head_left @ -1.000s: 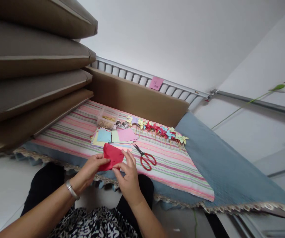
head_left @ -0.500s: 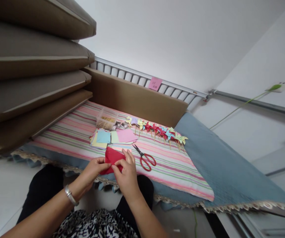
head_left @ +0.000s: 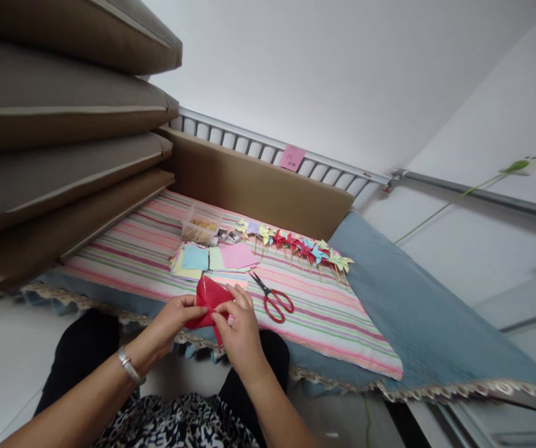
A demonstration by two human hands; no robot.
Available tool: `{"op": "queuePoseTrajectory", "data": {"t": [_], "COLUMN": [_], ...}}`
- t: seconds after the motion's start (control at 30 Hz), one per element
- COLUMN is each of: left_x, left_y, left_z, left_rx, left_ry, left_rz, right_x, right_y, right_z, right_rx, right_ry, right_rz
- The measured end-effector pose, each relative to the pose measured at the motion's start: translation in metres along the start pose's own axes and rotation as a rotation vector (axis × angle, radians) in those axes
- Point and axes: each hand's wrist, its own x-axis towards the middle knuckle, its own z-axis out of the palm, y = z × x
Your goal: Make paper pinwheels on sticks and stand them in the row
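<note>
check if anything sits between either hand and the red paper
Nothing visible does: the left hand and the right hand both pinch the red paper directly. The red-handled scissors lie to the right, and the coloured sheets lie beyond it, not between.

A blue scalloped-edge cover [head_left: 403,298] supports a striped cloth [head_left: 337,336]. On the cloth: a clear plastic box [head_left: 189,225] containing thin sticks [head_left: 203,224]; stacked paper squares [head_left: 195,256]; red-handled scissors [head_left: 268,290]; a row of paper pinwheels [head_left: 292,242].
</note>
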Motion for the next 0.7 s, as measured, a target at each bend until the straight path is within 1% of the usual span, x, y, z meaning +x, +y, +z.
{"op": "queuePoseTrajectory", "data": {"t": [0.17,0.37,0.6,0.7], "left_x": [0.0004,-0.0005,-0.0047,-0.0051], "left_y": [-0.0002,-0.0023,0.0034,0.0060], "left_z": [0.0007,0.0033,0.0047,0.0058], "left_rx": [-0.027,0.009,0.031,0.094], "left_ry": [-0.001,-0.011,-0.076,-0.085], "left_rz": [-0.006,0.004,-0.009,-0.023], "right_x": [-0.0031,0.0001,0.0013,0.0008], "right_y": [-0.0007,-0.0024,-0.0005,-0.0008], "right_z": [-0.0042,-0.0041,-0.0013,-0.0003], "right_rx": [-0.045,-0.057,-0.099,-0.099], "right_ry": [0.012,0.014,0.006,-0.005], "right_rz": [-0.030,-0.035,-0.020,0.002]}}
